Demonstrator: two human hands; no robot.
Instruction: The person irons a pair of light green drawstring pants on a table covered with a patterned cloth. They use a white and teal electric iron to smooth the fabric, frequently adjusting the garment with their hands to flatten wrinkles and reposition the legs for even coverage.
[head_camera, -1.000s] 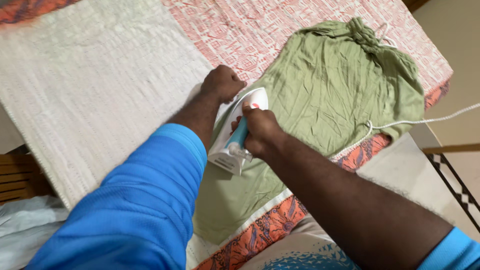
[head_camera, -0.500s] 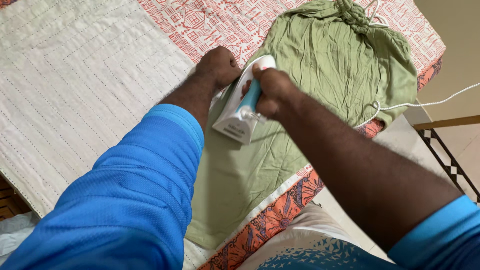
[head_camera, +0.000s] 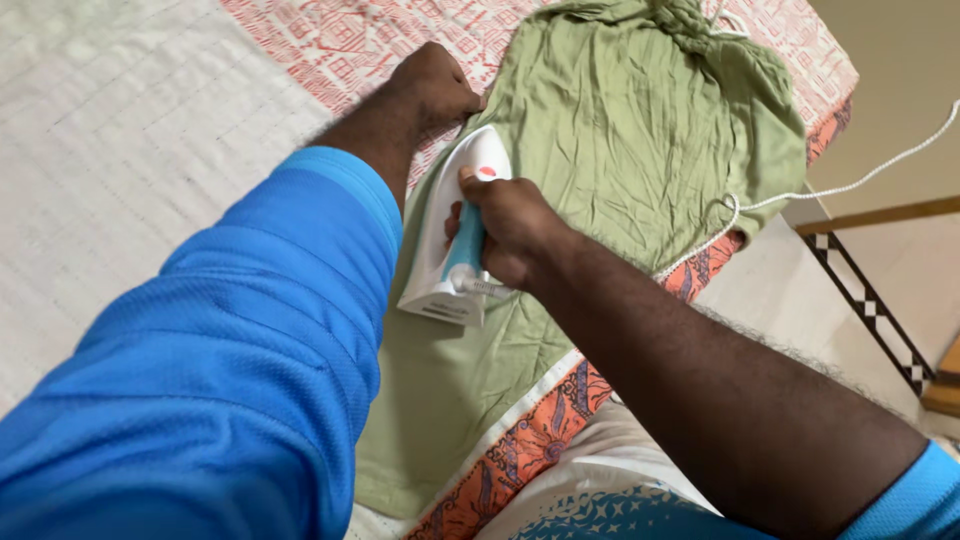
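Shifted nearer us: white-and-teal plastic iron (head_camera: 452, 240), our right hand (head_camera: 510, 225) wrapped round its handle, nose toward left fist (head_camera: 435, 85) pinning wrinkled green cloth (head_camera: 620, 150).

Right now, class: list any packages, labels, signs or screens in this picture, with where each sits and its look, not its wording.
No packages, signs or screens in view.
Red mark: small rounded patch near the nose of the white and teal iron, just ahead of the right hand; too small to tell if it is a label or a button.
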